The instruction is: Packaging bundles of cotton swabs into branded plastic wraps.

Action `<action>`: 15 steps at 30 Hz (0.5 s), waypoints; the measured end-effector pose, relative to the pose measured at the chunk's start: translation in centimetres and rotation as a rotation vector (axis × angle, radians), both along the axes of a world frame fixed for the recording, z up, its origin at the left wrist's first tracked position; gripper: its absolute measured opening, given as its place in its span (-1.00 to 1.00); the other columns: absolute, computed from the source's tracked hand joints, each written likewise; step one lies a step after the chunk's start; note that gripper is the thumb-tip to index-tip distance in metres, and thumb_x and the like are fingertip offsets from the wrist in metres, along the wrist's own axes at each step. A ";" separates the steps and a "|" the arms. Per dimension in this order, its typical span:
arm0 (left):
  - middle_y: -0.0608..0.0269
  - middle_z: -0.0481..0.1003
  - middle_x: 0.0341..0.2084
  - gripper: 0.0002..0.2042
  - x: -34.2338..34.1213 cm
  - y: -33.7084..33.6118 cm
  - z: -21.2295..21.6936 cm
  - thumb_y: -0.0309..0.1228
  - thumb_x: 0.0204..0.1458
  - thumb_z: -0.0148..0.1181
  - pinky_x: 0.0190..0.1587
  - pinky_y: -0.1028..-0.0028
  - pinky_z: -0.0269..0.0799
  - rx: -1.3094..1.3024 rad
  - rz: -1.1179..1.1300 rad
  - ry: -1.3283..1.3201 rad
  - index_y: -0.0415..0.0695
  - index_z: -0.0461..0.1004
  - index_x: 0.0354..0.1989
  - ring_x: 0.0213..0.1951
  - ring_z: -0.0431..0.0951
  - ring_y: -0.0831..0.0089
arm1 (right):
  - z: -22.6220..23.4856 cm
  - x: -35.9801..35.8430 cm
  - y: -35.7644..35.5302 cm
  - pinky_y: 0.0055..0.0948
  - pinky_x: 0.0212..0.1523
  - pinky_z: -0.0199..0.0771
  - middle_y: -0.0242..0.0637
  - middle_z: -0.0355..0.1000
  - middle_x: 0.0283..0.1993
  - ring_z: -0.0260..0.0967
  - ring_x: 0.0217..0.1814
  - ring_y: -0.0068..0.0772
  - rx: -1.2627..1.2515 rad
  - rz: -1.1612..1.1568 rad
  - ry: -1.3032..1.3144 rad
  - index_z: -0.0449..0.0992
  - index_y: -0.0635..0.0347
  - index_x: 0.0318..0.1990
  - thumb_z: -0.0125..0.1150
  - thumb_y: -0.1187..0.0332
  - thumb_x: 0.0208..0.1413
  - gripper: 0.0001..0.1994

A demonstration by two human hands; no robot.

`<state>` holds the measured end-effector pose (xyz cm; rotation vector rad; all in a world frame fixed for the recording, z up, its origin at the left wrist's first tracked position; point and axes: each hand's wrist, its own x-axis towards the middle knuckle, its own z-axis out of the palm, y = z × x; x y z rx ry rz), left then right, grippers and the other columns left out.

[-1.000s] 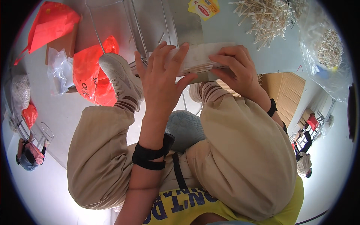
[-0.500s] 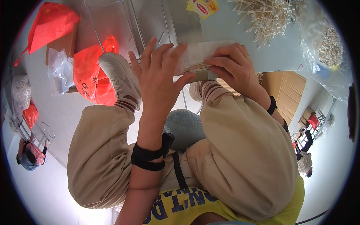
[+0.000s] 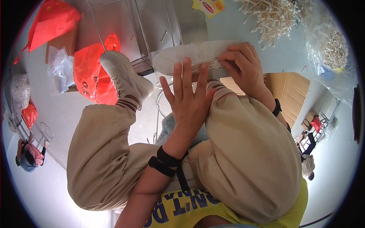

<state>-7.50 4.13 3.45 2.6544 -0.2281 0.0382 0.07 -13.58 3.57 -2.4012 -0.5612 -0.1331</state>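
Note:
A translucent plastic bag with a rounded left end lies flat at the near edge of the table. Thin stick-like lines and small print show along its near edge. My right hand is closed, thumb and fingertips pinching the near edge of the bag toward its right end. My left hand is open with fingers spread, back of the hand upward. Its fingertips overlap the bag's near edge; whether they touch it I cannot tell. A loose heap of cotton swabs lies beyond my right hand.
A clear bag of cotton swabs sits at the far right. A yellow label card lies at the back. Left are a metal tray with wire rods and a red plastic bag. Cardboard stands below the table edge.
My left hand has moved right and toward me, uncovering the bag's rounded left end. My right hand has shifted slightly right and keeps its pinch.

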 end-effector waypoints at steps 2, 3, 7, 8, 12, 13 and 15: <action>0.12 0.10 0.33 -0.29 0.0 0.1 -0.2 -0.11 -0.18 0.33 0.34 -0.09 -0.23 -0.011 0.008 -0.005 0.09 0.28 0.25 0.36 0.03 0.12 | 0.1 0.1 0.2 -0.37 -0.24 0.29 -0.43 0.38 -0.31 0.32 -0.27 -0.31 -0.009 0.003 0.000 0.52 0.09 -0.35 0.34 0.50 -0.16 -0.83; 0.14 0.09 0.34 -0.30 0.0 0.1 -0.4 -0.11 -0.18 0.33 0.34 -0.09 -0.23 -0.030 0.012 0.000 0.11 0.29 0.24 0.36 0.03 0.10 | 0.0 0.2 0.3 -0.37 -0.24 0.28 -0.43 0.38 -0.32 0.32 -0.27 -0.31 -0.013 0.016 -0.003 0.52 0.09 -0.36 0.34 0.49 -0.15 -0.84; 0.22 0.10 0.34 -0.33 -0.1 0.3 -0.6 -0.09 -0.14 0.30 0.34 -0.09 -0.23 -0.022 -0.024 0.021 0.09 0.31 0.23 0.35 0.04 0.10 | -0.5 0.2 0.3 -0.37 -0.25 0.27 -0.43 0.38 -0.32 0.32 -0.28 -0.33 -0.019 0.057 -0.025 0.52 0.10 -0.37 0.33 0.48 -0.16 -0.85; 0.22 0.10 0.34 -0.33 -0.2 0.2 -0.6 -0.09 -0.14 0.30 0.34 -0.09 -0.23 -0.023 -0.026 0.022 0.09 0.31 0.23 0.35 0.04 0.10 | -0.5 0.2 0.3 -0.37 -0.25 0.27 -0.43 0.38 -0.32 0.32 -0.28 -0.33 -0.020 0.056 -0.024 0.52 0.10 -0.37 0.33 0.48 -0.16 -0.85; 0.25 0.15 0.32 -0.36 -0.4 0.1 -0.4 -0.06 -0.02 0.18 0.35 -0.07 -0.24 0.028 -0.068 0.021 -0.07 0.28 0.25 0.36 0.05 0.17 | -0.2 0.1 0.3 -0.37 -0.24 0.26 -0.45 0.38 -0.31 0.31 -0.26 -0.35 -0.027 0.073 -0.009 0.53 0.06 -0.35 0.36 0.45 -0.18 -0.82; 0.24 0.15 0.32 -0.36 -0.4 -0.1 -0.2 -0.04 0.06 0.11 0.35 -0.04 -0.25 0.045 -0.087 0.032 -0.14 0.24 0.28 0.36 0.05 0.18 | 0.1 0.1 0.4 -0.37 -0.23 0.26 -0.46 0.38 -0.30 0.31 -0.26 -0.36 -0.027 0.084 -0.010 0.53 0.05 -0.34 0.37 0.44 -0.19 -0.80; 0.22 0.15 0.32 -0.34 -0.4 -0.5 -0.2 -0.05 0.06 0.10 0.36 -0.04 -0.27 0.051 -0.087 0.018 -0.19 0.23 0.27 0.37 0.05 0.24 | 0.3 0.0 0.5 -0.37 -0.23 0.25 -0.47 0.37 -0.29 0.31 -0.25 -0.36 -0.018 0.083 0.004 0.54 0.03 -0.33 0.38 0.43 -0.20 -0.79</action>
